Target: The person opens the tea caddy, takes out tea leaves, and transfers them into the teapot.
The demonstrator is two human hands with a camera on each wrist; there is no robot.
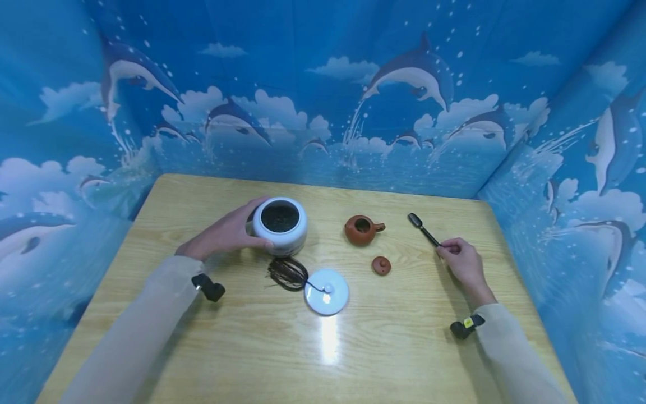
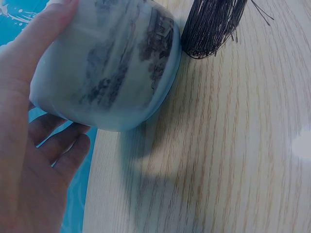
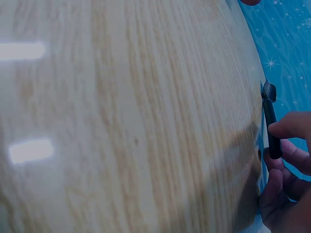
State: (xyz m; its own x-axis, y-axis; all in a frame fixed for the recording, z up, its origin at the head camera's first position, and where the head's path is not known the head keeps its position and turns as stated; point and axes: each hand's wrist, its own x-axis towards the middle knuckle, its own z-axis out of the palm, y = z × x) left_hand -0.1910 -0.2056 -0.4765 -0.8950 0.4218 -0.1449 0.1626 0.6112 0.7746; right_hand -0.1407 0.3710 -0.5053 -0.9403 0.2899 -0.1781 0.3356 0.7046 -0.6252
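Reference: teapot (image 1: 356,236). Jar (image 1: 289,243), dark contents visible, is located left of teapot, its side gripped by left hand (image 1: 236,229) with thumb and fingers spread around it. Spoon (image 1: 428,234) is located right of teapot, handle end pinched by right hand (image 1: 464,264). Small lid (image 1: 381,266), large lid (image 1: 319,301) and tassel (image 1: 289,274) are placed nearer the person than teapot.

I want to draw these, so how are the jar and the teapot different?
The jar is white with dark patterns, but the teapot is reddish brown. The jar is bigger and wider than the teapot. The left hand holds the jar, while no hand touches the teapot. Both have uncovered openings on top.
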